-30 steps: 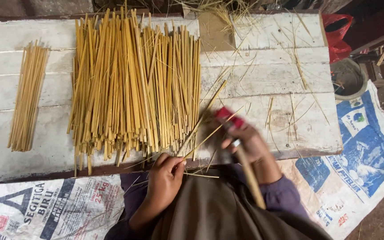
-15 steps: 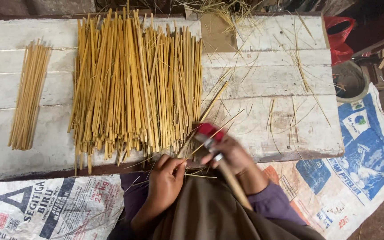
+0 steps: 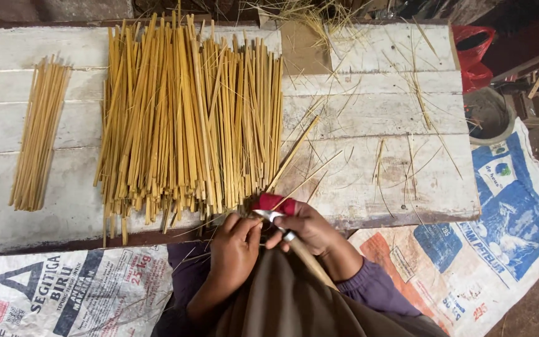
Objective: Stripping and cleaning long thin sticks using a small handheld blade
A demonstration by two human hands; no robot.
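Observation:
My left hand [image 3: 235,249] pinches the near end of a thin bamboo strip [image 3: 293,151] that slants up and right over the white plank table [image 3: 369,106]. Close beside it, my right hand [image 3: 310,228] grips a knife with a wooden handle [image 3: 309,262]. The blade sits against the strip near my left fingers. A red cloth [image 3: 271,201] covers my right fingertips. A second thin sliver [image 3: 310,178] splits off beside the strip. Just left of my hands lies a big pile of yellow bamboo strips [image 3: 188,118].
A smaller, neat bundle of strips [image 3: 38,134] lies at the table's left end. Loose shavings [image 3: 416,93] are scattered over the right side. Printed woven sacks [image 3: 506,212] cover the floor. At the right stand a grey bowl [image 3: 488,112] and a red plastic bag [image 3: 472,53].
My right hand with the knife has drawn back down the strip, from out over the table to right beside my left hand. My left hand has stayed in place.

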